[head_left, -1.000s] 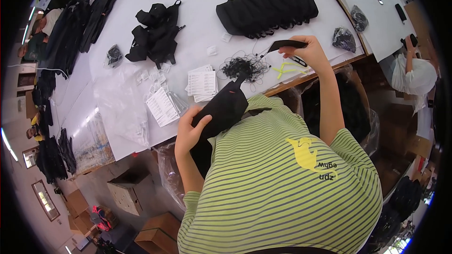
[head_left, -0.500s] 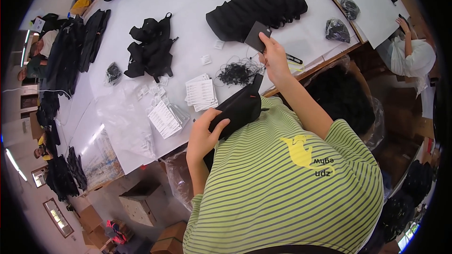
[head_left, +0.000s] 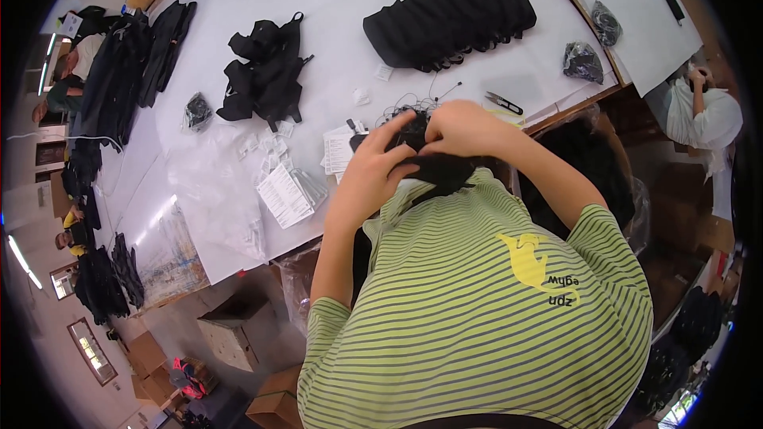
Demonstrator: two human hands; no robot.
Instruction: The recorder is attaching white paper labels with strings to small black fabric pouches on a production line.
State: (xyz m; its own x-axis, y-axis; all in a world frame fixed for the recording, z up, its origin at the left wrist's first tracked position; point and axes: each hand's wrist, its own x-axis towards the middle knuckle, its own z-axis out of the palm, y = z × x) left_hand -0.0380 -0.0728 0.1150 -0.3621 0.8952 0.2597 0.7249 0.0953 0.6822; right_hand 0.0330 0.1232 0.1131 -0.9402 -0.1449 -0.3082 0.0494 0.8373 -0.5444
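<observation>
Both hands are close together over a black fabric pouch [head_left: 443,174], held against my body at the table's near edge. My left hand [head_left: 375,171] is curled on the pouch's left side, its index finger bent over the top. My right hand [head_left: 465,130] has its fingers pinched together at the pouch's upper edge, and what lies in the pinch is hidden. Just beyond the fingers is a tangled pile of thin black cords [head_left: 413,111]. A stack of white printed labels [head_left: 337,149] is partly covered by my left hand.
More white labels [head_left: 286,195] and a clear plastic bag [head_left: 211,191] are at left. Black pouches stand in a row [head_left: 453,20] farther back, beside black fabric pieces [head_left: 262,71]. Thread snips [head_left: 504,103] lie at right. Another person [head_left: 703,111] sits at far right.
My right hand has come down and left to meet the left hand at the pouch. The black card it held up is no longer clearly visible. The pouch is now mostly covered by hands.
</observation>
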